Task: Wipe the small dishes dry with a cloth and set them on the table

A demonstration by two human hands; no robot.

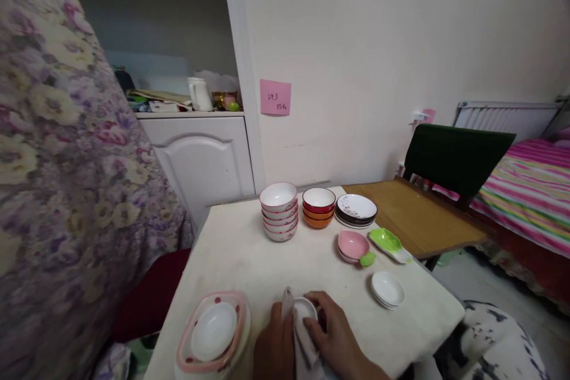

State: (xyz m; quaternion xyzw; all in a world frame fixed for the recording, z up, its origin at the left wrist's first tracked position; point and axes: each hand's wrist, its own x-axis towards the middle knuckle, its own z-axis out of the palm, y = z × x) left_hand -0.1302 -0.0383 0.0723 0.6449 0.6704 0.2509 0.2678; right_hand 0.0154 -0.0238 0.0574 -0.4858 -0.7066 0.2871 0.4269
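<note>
A small white dish point(306, 307) is held low over the near part of the table, between my two hands. My right hand point(336, 335) grips its right rim, thumb in front and fingers curled behind. A pale cloth point(305, 344) hangs over the dish and its left rim. My left hand point(274, 347) is closed on this cloth at the dish's left side; its fingertips are partly covered. Left of my hands, a white saucer point(214, 331) lies in a pink-rimmed square dish point(187, 338). To the right sits a short stack of small white saucers point(388, 288).
Along the table's point(231, 249) back stand stacked red-rimmed bowls point(279, 197), red and orange bowls point(319, 199) and dark-edged plates point(356, 206). Pink dishes point(354, 244) and a green leaf-shaped dish point(386, 240) lie at right. A green-backed chair point(458, 154) and wooden table point(396, 214) are beyond.
</note>
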